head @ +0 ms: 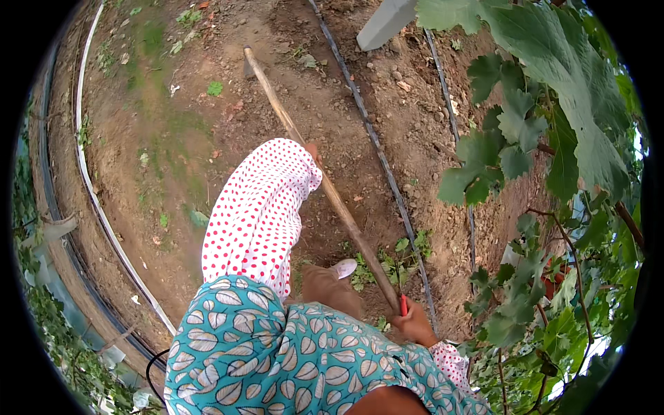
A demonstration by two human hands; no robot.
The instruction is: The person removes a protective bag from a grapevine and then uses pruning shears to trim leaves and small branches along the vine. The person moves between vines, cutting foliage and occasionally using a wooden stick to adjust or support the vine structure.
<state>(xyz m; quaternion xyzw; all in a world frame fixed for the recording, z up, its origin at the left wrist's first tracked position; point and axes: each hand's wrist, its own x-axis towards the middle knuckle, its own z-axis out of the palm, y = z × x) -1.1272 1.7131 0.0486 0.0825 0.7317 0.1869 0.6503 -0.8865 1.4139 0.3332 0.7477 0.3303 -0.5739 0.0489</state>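
Observation:
My left hand (313, 152), mostly hidden behind its red-dotted white sleeve (259, 202), grips the long wooden handle (345, 215) of a hoe partway along. Near the handle's lower end my right hand (413, 319) is closed around it. A red-handled tool (404, 305) also sits in the right hand, with a thin dark blade or rod pointing away from me; its exact kind is unclear. At the far end, the metal hoe head (249, 68) rests on or just over the bare soil, partly hidden by the handle.
A black drip hose (371, 129) runs along the soil right of the hoe, and a second hose (441, 78) lies beyond. Grapevine leaves (519, 124) crowd the right side. A concrete post (386, 23) stands ahead. On the left stretches a white pipe (83, 155). Weeds (386, 264) grow near my shoe (343, 268).

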